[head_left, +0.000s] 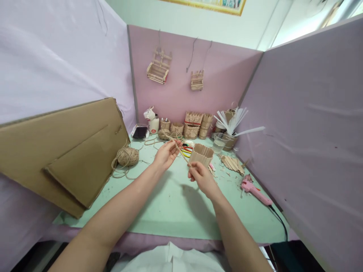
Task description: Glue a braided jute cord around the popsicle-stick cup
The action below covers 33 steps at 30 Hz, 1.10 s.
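A length of brown twine [184,155] runs between my two hands above the middle of the table. My left hand [168,154] has the twine across its fingers, with thumb and fingertips closed around it. Nearer to me and to the right, my right hand [200,175] pinches the lower end of the strand. Just behind my right hand stands a round wooden-stick cup [200,153] with an uneven rim. Pliers with red and yellow handles [187,150] lie behind my left hand, partly hidden.
Balls of twine [127,156] sit at the left and back. Cardboard sheets [93,151] lean at left. A pink glue gun [255,190] with a cord, loose sticks [232,164] and a clear water cup [219,143] are at right. Stick baskets [191,130] stand behind.
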Tool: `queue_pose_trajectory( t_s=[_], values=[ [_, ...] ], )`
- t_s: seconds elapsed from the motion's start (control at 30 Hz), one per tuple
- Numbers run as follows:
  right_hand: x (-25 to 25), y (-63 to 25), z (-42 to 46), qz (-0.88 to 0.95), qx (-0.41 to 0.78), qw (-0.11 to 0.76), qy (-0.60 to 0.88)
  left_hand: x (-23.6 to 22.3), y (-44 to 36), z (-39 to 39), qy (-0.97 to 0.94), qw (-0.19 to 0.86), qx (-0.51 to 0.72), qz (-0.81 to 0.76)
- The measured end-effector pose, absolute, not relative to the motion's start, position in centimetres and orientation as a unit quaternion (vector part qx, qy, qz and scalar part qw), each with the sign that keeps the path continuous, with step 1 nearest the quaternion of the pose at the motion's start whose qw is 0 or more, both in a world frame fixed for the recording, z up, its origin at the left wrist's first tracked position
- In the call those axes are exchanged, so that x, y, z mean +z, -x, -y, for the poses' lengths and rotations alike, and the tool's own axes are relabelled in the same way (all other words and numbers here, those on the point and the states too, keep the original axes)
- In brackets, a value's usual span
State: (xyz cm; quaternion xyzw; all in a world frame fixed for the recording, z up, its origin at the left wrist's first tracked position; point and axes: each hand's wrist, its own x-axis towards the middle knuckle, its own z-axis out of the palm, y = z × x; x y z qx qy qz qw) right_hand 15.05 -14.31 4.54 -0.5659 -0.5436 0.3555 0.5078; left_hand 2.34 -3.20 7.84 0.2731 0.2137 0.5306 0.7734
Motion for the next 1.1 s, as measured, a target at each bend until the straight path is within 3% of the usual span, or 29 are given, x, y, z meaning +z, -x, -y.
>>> queue_pose_trajectory(
  t_s=[0.2, 0.43, 0.7, 1.1],
  values=[
    [7.4, -20.8, 16.9, 0.581, 0.148, 0.426, 0.678, 9.0, -2.3, 0.6, -0.258, 0.793, 0.508, -0.217],
    [8.3, -28.1, 13.5, 0.512, -0.007, 0.427, 0.746, 8.9, -7.7, -3.2, -0.270, 0.813, 0.482, -0.184],
    [4.4, -31.4, 8.9, 0.509, 0.001, 0.349, 0.787, 5.1, -11.8, -6.8, -0.263, 0.806, 0.477, -0.233],
    [3.6, -28.4, 13.5, 0.511, 0.073, 0.390, 0.762, 2.6, -9.3, -2.9, -0.316, 0.787, 0.483, -0.219]
  ],
)
